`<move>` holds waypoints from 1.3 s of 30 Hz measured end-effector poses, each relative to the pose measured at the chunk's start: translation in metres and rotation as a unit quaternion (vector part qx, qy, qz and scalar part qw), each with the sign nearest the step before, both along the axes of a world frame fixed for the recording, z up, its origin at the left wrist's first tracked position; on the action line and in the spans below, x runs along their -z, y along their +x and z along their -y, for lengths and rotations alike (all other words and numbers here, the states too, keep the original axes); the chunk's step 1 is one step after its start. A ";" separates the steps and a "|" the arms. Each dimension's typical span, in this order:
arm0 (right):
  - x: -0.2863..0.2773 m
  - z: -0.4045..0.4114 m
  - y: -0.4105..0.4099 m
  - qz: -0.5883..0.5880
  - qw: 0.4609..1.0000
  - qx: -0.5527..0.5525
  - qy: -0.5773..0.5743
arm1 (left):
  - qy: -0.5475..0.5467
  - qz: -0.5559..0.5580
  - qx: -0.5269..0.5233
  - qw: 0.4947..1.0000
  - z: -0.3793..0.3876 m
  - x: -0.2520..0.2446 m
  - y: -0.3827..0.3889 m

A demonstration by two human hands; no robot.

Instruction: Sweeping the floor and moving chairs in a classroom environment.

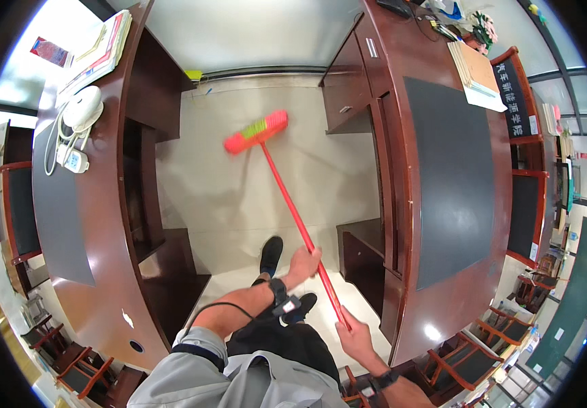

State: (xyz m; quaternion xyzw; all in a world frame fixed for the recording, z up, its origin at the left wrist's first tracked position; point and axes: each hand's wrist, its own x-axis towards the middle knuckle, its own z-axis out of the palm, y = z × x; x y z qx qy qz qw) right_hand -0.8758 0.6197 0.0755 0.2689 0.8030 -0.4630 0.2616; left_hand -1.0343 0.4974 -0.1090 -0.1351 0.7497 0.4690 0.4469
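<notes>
A push broom with a long red handle point(288, 201) slants across the middle of the view. Its head point(256, 133), with red and yellow-green bristles, is over the pale tiled floor point(211, 188) and slightly blurred; whether it touches the tiles I cannot tell. My left hand point(304, 266) grips the handle partway down, above my dark shoes. Closer to my body, my right hand point(354, 334) is wrapped around the upper end of the handle. Both wrists carry black straps with small devices, and a cable runs along my left forearm.
A dark wooden desk point(104, 204) stands on my left, bearing a white corded device point(82, 107) and papers point(100, 51). Another desk point(400, 168) on the right has a black mat point(456, 183) and folders point(473, 69). A frosted glass partition point(252, 33) closes the far end; a yellow-green object point(193, 75) lies there.
</notes>
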 end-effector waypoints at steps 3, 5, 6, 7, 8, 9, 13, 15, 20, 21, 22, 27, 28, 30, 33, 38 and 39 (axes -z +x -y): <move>0.042 0.012 -0.059 -0.068 0.997 0.047 -0.001 | 0.028 -0.050 -0.028 0.998 -0.011 0.024 -0.070; 0.076 0.014 -0.101 -0.090 0.994 0.061 -0.007 | 0.031 -0.127 -0.030 0.991 -0.022 0.037 -0.109; 0.082 0.016 -0.130 -0.071 0.996 0.054 -0.015 | 0.022 -0.122 -0.016 0.992 -0.021 0.042 -0.129; 0.095 0.018 -0.143 -0.067 0.996 0.062 -0.017 | 0.017 -0.117 0.000 0.993 -0.023 0.048 -0.144; 0.110 0.020 -0.149 -0.078 0.993 0.083 -0.034 | 0.016 -0.113 0.008 0.993 -0.024 0.056 -0.150; 0.119 0.020 -0.144 -0.085 0.990 0.102 -0.054 | -0.004 -0.089 0.064 0.994 -0.023 0.063 -0.152; 0.113 0.017 -0.024 -0.025 0.992 0.115 -0.039 | 0.030 -0.029 0.231 0.972 -0.023 0.069 -0.052; 0.075 0.018 0.044 0.004 0.991 0.116 -0.059 | 0.070 0.057 0.308 0.947 -0.011 0.069 0.024; -0.015 0.001 0.213 0.096 0.983 0.149 -0.041 | 0.159 0.360 0.264 0.881 -0.022 0.000 0.168; -0.031 -0.001 0.217 0.100 0.983 0.150 -0.045 | 0.170 0.392 0.266 0.864 -0.023 -0.011 0.181; -0.054 -0.005 0.212 0.156 0.970 0.174 -0.058 | 0.193 0.393 0.252 0.863 -0.021 -0.014 0.190; -0.052 -0.008 0.234 0.108 0.973 0.200 -0.046 | 0.186 0.303 0.223 0.908 -0.051 -0.033 0.192; -0.049 -0.008 0.218 0.134 0.964 0.221 -0.057 | 0.187 0.280 0.216 0.916 -0.057 -0.027 0.189; -0.017 -0.007 0.218 0.068 0.972 0.224 -0.017 | 0.198 0.229 0.216 0.928 -0.077 -0.013 0.174; 0.034 -0.006 0.187 0.052 0.967 0.251 -0.001 | 0.194 0.162 0.166 0.953 -0.102 0.018 0.151; 0.056 0.009 0.171 0.101 0.959 0.263 -0.022 | 0.130 0.086 0.299 0.942 -0.088 0.054 0.158; 0.050 0.014 0.199 0.094 0.964 0.246 -0.027 | 0.124 0.095 0.355 0.922 -0.077 0.055 0.174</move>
